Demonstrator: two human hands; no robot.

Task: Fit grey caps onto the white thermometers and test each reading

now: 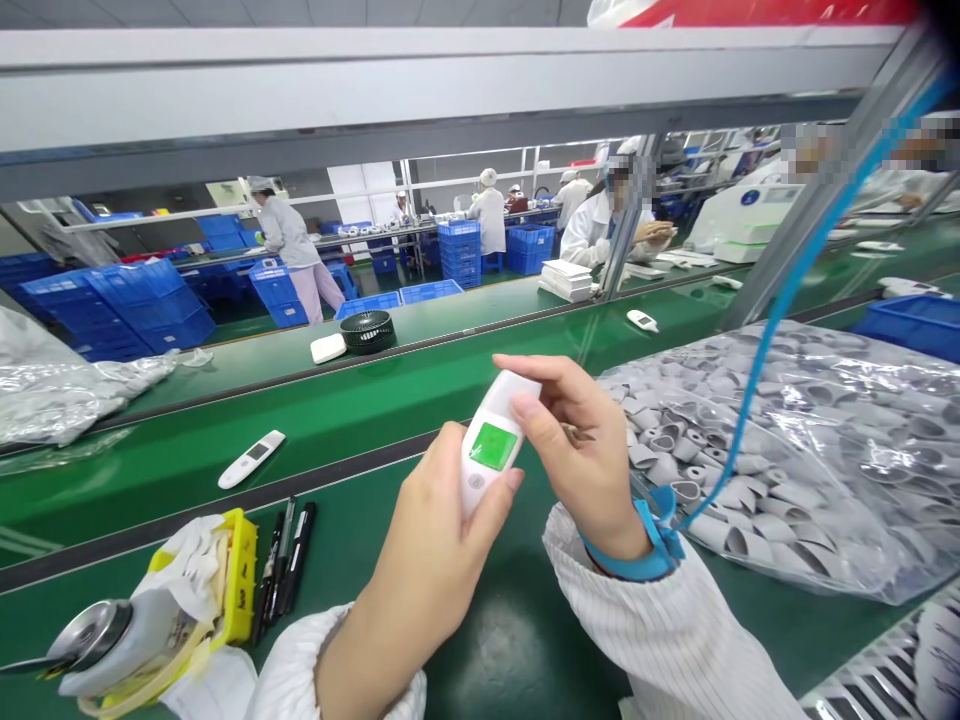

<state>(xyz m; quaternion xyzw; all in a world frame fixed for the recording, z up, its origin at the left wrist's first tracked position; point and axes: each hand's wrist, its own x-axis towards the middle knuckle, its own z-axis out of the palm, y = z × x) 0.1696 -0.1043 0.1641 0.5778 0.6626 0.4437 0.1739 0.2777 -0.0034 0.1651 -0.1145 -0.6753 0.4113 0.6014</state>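
Between my two hands is a white handheld thermometer (493,446), tilted, its square screen lit green and a small round button below it. My left hand (427,540) is closed around its lower end, thumb along the near side. Higher up, my right hand (577,440) grips the top end, or a cap on it, between thumb and fingers. A blue wrist strap (637,550) with a coiled blue cord circles my right wrist. On the green conveyor belt to the left lies a similar thermometer (252,460), its screen dark; another thermometer (643,321) lies farther right.
A clear bag of grey-white plastic caps (757,500) fills the right side. At left are a yellow tray (241,580), black pens (296,560) and a metal-topped bottle (120,640). A black round part (367,332) stands across the belt. Co-workers are beyond, among blue crates (459,255).
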